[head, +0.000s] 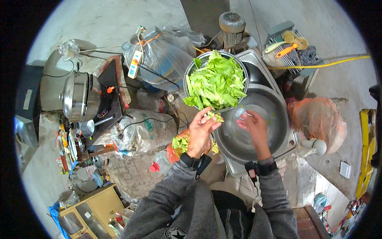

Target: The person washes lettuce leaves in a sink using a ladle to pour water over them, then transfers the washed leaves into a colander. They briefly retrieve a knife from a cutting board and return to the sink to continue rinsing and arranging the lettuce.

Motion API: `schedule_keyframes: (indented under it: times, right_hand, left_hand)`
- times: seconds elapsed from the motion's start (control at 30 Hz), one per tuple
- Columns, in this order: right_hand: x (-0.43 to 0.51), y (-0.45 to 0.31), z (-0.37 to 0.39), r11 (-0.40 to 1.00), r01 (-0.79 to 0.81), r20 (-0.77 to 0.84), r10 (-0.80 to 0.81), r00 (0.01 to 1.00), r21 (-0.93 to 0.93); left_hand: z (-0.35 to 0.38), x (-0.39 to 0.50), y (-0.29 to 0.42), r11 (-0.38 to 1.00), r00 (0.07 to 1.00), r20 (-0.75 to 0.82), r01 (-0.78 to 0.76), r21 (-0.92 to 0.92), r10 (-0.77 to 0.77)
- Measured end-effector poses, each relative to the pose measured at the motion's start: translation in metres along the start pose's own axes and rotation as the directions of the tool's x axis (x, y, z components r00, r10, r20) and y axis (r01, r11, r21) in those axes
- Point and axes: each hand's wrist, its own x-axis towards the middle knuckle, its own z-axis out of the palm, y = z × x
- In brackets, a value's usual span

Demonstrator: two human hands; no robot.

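My left hand point(202, 130) holds small pieces of leafy greens point(215, 117) between its fingers, just below the rim of a metal bowl. That bowl point(245, 89) is heaped with torn green lettuce-like leaves point(216, 80). Over a wide grey metal basin point(276, 131) hangs my right hand point(253, 124), its fingers curled slightly apart; something pale and small shows near the fingertips, too unclear to name. Little water and a few green bits lie in the basin, which rests on a stainless steel sink point(237, 168). Beneath my left forearm, an orange plastic bag point(172, 154) contains more greens point(180, 144).
A clear plastic bottle point(162, 162) with a red cap stands near my left sleeve. Left are a lidded steel pot point(74, 97), a small saucepan point(87, 128) and a power strip point(135, 64). A dish rack point(288, 56) with brushes and a pink plastic bag point(319, 122) lie right.
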Motion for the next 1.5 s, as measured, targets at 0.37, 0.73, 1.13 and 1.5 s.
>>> schedule_keyframes:
  times: [0.37, 0.73, 1.13, 1.5]
  right_hand:
    - [0.089, 0.033, 0.027, 0.984, 0.100, -0.169, -0.126, 0.978, -0.150]
    - [0.073, 0.011, -0.036, 0.962, 0.123, -0.293, -0.194, 0.936, -0.243]
    - [0.011, 0.002, -0.024, 0.975, 0.096, -0.323, -0.158, 0.933, -0.198]
    - [-0.070, -0.028, 0.029, 0.643, 0.534, 0.289, -0.453, 0.843, -0.549]
  left_hand:
    - [-0.047, 0.004, 0.027, 0.995, 0.987, -0.128, -0.100, -0.019, 0.097]
    - [-0.051, 0.019, 0.017, 0.992, 0.992, -0.091, -0.090, -0.085, 0.082]
    - [-0.012, 0.019, 0.013, 0.999, 1.000, 0.012, -0.027, -0.024, 0.028]
    - [0.008, -0.022, -0.014, 1.000, 0.987, 0.162, -0.013, 0.014, 0.010]
